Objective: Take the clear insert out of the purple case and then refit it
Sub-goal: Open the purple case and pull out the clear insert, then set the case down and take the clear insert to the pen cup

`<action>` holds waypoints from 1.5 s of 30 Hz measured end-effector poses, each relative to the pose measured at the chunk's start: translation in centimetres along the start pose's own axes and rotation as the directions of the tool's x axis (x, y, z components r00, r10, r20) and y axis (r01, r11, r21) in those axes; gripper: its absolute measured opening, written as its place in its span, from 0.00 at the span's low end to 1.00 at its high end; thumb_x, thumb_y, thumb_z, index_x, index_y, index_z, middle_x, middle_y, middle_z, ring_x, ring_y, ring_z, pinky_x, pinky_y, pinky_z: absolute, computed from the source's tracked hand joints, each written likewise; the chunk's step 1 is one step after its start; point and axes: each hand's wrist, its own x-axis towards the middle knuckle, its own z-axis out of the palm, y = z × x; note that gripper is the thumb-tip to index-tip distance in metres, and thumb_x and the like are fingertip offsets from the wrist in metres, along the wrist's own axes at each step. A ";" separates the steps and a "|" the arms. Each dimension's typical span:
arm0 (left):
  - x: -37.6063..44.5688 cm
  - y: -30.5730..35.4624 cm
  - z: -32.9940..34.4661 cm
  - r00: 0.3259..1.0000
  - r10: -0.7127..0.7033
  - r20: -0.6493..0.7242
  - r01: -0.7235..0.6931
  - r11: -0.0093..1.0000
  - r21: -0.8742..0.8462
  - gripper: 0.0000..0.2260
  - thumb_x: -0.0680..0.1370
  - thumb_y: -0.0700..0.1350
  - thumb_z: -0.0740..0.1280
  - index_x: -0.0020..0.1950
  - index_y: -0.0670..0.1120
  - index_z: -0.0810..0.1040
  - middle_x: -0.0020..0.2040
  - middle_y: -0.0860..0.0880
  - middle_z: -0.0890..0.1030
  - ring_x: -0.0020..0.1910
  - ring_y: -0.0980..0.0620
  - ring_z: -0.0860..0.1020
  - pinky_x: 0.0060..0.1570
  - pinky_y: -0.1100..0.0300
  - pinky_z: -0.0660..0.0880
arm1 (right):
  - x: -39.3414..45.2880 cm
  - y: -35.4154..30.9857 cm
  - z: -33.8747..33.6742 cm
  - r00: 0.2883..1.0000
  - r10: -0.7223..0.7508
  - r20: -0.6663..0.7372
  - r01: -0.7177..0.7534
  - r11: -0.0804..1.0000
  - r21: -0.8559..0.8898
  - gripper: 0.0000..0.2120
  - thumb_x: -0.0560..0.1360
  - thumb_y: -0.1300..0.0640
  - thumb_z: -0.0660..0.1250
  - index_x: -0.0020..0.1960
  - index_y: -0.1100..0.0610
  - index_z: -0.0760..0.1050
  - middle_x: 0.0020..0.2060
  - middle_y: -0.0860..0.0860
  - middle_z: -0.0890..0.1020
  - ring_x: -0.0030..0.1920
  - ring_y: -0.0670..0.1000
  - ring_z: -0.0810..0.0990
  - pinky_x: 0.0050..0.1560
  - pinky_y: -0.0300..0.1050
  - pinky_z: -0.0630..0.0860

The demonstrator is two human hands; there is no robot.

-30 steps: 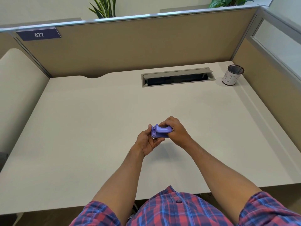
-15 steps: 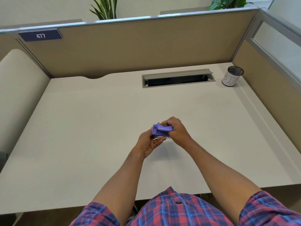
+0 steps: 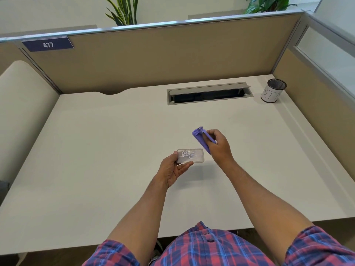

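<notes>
The clear insert (image 3: 190, 155), a flat see-through rectangle with small pale bits inside, is out of the case and held at its left end by my left hand (image 3: 173, 168), thumb and fingers pinching it. The purple case (image 3: 201, 138) is tilted on edge, up and to the right of the insert, gripped in my right hand (image 3: 221, 145). A gap of bare desk separates the two pieces. Both are held just above the white desk (image 3: 96, 150), near its middle.
A grey cable slot (image 3: 209, 93) is set in the back of the desk. A mesh pen cup wrapped in white paper (image 3: 273, 90) stands at the back right corner. Tan partition walls (image 3: 172, 54) enclose the back and right sides.
Earlier both hands gripped the purple case together. Now the clear insert has come out into my left hand, and my right hand has carried the case up and to the right.
</notes>
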 end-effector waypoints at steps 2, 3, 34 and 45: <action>0.1 0.1 -0.2 1.000 0.005 -0.003 -0.005 1.000 -0.005 0.11 0.85 0.46 0.60 0.57 0.39 0.76 0.44 0.39 0.88 0.38 0.40 0.87 0.33 0.56 0.84 | 0.1 0.9 -0.6 0.996 0.047 -0.071 -0.052 0.996 -0.069 0.07 0.82 0.52 0.65 0.54 0.55 0.78 0.46 0.50 0.82 0.43 0.48 0.79 0.41 0.40 0.74; 0.2 0.1 -0.3 1.000 0.009 -0.005 -0.009 1.000 -0.007 0.11 0.85 0.46 0.61 0.57 0.39 0.76 0.44 0.39 0.88 0.38 0.40 0.87 0.34 0.56 0.84 | 0.1 1.4 -0.9 0.990 0.087 -0.109 -0.098 0.990 -0.104 0.07 0.82 0.51 0.64 0.54 0.54 0.77 0.46 0.50 0.82 0.43 0.50 0.79 0.39 0.41 0.74; 1.1 0.7 -1.8 1.000 0.018 -0.013 -0.019 0.999 -0.026 0.11 0.84 0.47 0.63 0.58 0.39 0.77 0.45 0.42 0.88 0.42 0.39 0.87 0.34 0.57 0.84 | -5.6 8.4 -2.5 0.949 0.273 -0.157 -0.279 0.496 -0.822 0.14 0.76 0.60 0.66 0.59 0.64 0.70 0.53 0.59 0.79 0.53 0.59 0.77 0.46 0.48 0.76; 1.2 0.8 -1.5 1.000 0.028 -0.012 -0.028 1.000 -0.001 0.10 0.84 0.47 0.63 0.57 0.41 0.77 0.44 0.43 0.88 0.41 0.40 0.87 0.34 0.57 0.84 | -6.3 7.1 -1.8 0.949 0.280 -0.145 -0.229 0.298 -0.927 0.21 0.72 0.56 0.64 0.63 0.59 0.67 0.53 0.55 0.76 0.47 0.56 0.79 0.38 0.46 0.69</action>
